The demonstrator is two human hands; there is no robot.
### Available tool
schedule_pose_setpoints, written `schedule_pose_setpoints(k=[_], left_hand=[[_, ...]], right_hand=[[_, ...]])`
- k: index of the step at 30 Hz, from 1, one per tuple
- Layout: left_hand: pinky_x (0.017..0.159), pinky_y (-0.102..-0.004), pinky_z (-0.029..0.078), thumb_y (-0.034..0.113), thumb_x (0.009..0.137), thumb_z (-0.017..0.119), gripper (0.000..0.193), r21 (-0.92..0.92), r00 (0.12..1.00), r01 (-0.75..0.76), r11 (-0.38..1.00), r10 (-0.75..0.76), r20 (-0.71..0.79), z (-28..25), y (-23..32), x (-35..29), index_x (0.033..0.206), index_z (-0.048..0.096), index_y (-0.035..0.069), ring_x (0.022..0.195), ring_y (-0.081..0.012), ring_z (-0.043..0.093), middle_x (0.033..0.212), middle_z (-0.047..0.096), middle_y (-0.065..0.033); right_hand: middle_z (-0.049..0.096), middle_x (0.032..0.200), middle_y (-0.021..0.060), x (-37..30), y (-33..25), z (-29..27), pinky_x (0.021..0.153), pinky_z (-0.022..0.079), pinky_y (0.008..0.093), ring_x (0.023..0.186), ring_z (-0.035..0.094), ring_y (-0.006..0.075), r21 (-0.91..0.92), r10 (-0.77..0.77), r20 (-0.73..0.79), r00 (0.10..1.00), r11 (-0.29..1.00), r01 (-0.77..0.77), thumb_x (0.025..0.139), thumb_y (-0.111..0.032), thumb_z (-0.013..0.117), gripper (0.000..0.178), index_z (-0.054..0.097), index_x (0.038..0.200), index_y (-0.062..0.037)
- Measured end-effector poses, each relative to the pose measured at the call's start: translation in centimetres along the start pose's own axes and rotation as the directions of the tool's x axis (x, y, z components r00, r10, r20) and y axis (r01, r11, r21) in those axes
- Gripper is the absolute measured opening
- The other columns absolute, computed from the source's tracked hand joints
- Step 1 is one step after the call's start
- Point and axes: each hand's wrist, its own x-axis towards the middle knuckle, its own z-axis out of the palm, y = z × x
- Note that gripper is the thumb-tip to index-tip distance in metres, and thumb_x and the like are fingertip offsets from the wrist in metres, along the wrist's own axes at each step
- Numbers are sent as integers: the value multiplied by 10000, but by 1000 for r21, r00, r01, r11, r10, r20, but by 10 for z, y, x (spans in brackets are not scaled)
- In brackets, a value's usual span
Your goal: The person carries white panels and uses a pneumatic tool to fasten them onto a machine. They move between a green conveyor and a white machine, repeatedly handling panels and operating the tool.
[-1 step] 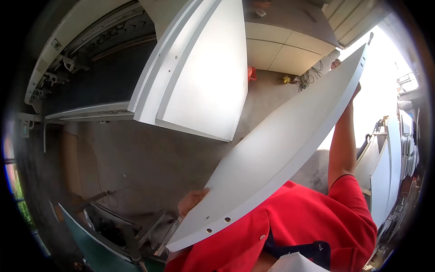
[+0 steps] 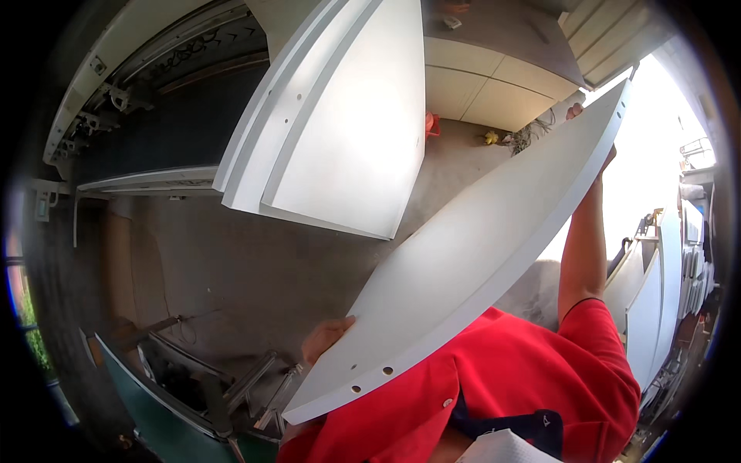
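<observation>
Panel (image 2: 478,228) in the grip of both hands (image 2: 326,339), pale cabinet (image 2: 494,86) beyond, insides hidden.

Pale cabinet (image 2: 511,94) with brown top (image 2: 509,35), red object (image 2: 433,126), tangled cords (image 2: 529,137) beside yellow item (image 2: 491,138)

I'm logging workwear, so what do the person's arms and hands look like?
The right arm has a short red sleeve with a thin dark edge, bare below it. The left sleeve can't be made out clearly. The left hand and right hand look ungloved where visible.

One held panel (image 2: 467,239) and one red shirt (image 2: 532,355) appear.
</observation>
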Motion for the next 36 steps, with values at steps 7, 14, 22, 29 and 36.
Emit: schedule_pose_setpoints(k=[7, 14, 22, 29, 36], left_hand=[[535, -300, 498, 70, 757, 707, 111, 64, 924, 376, 925, -368, -109, 83, 17, -4, 762, 633, -13, 651, -222, 659, 768, 676, -167], [590, -296, 476, 186, 791, 716, 219, 142, 797, 451, 881, -326, -508, 167, 3, 8, 807, 627, -13, 675, -186, 630, 791, 684, -129], [737, -331, 490, 170, 749, 770, 287, 20, 581, 661, 750, -494, -647, 215, -21, -9, 950, 641, 11, 838, -224, 635, 884, 669, -101], [819, -351, 461, 386, 771, 745, 532, -53, 506, 627, 777, -458, -731, 220, -62, 19, 1045, 594, -45, 919, -218, 588, 1004, 632, -91], [857, -343, 450, 301, 823, 687, 450, 103, 594, 608, 787, -365, -717, 233, -79, 37, 1081, 582, -52, 970, -226, 581, 1030, 626, -105]], right_hand=[[516, 1027, 165, 78, 63, -39, 808, 418, 327, 990, 460, 262, -8, 153, -233, 961, 987, -159, 939, -349, 455, 355, 579, 1014, -25], [494, 1082, 189, 155, 138, -129, 802, 450, 328, 1040, 457, 265, 359, 397, 147, 906, 832, -423, 822, -348, 663, 495, 511, 1165, -23], [590, 920, 89, 206, 224, -162, 817, 458, 339, 919, 561, 231, 358, 445, 94, 891, 820, -447, 853, -246, 632, 399, 498, 1165, -35], [652, 837, 101, 219, 260, -131, 683, 543, 348, 748, 647, 235, 342, 575, -21, 818, 773, -535, 866, -209, 612, 236, 563, 1020, -37], [648, 853, 106, 220, 285, -157, 746, 515, 310, 791, 636, 207, 285, 565, -16, 825, 794, -537, 857, -227, 637, 278, 584, 1008, 0]])
